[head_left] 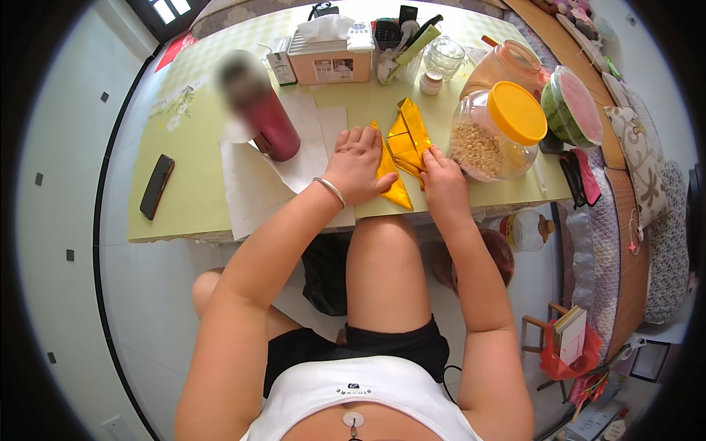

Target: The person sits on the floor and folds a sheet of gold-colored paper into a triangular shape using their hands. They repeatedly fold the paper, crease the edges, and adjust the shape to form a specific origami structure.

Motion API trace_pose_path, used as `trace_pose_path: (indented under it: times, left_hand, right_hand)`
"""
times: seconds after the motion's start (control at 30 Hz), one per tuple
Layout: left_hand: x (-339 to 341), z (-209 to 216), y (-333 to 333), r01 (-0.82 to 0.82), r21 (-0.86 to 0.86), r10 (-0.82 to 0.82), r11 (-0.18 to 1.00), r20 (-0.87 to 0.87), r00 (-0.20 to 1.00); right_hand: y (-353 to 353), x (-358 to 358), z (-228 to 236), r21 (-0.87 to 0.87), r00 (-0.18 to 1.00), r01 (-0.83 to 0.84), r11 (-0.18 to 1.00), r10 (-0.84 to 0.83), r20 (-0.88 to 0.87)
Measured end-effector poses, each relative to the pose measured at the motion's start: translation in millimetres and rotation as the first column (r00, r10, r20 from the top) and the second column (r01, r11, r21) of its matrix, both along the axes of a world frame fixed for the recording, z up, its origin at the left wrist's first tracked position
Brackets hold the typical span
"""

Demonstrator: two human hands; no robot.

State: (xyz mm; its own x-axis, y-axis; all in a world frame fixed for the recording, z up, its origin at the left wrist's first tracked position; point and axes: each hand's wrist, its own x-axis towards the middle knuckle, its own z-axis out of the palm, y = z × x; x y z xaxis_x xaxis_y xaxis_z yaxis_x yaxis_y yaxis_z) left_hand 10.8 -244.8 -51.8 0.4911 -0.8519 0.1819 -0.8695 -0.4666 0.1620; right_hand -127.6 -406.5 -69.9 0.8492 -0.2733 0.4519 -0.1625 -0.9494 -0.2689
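A shiny gold folded-paper triangle [397, 190] lies at the desk's [193, 158] near edge under the left hand [358, 167], its fingers flat and close together, thumb out. Just right, the right hand's [444, 184] fingers touch a shiny gold folded-paper piece [406, 138], whether pinching I cannot tell; beyond, toward the right edge, stands a clear yellow-lidded plastic jar [482, 151].

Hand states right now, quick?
Left hand: open, palm down, thumb on the left gold folded piece.
Right hand: fingers at the edge of the right gold folded piece; pinched or just resting, can't tell.
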Motion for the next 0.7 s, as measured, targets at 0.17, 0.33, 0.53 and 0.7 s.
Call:
trace_pose_path:
  times: [0.17,0.33,0.53,0.7]
  left_hand:
    - [5,-2,-7,0.016,-0.064,-0.025,0.998,-0.142,0.990]
    - [3,0,-20,-0.030,-0.227,-0.023,0.974,-0.229,0.973]
    - [-2,0,-21,-0.085,-0.279,0.009,0.956,-0.262,0.965]
    - [-3,-11,-22,-0.137,-0.449,0.017,0.883,-0.261,0.965]
  right_hand:
    - [2,-3,0,-0.056,1.000,-0.004,0.998,0.004,0.011]
    - [1,-4,0,-0.200,0.999,0.001,0.980,0.008,0.044]
    - [5,-3,8,-0.176,0.986,0.005,0.984,0.025,0.165]
    - [5,-4,13,-0.146,0.973,-0.026,0.989,0.058,0.222]
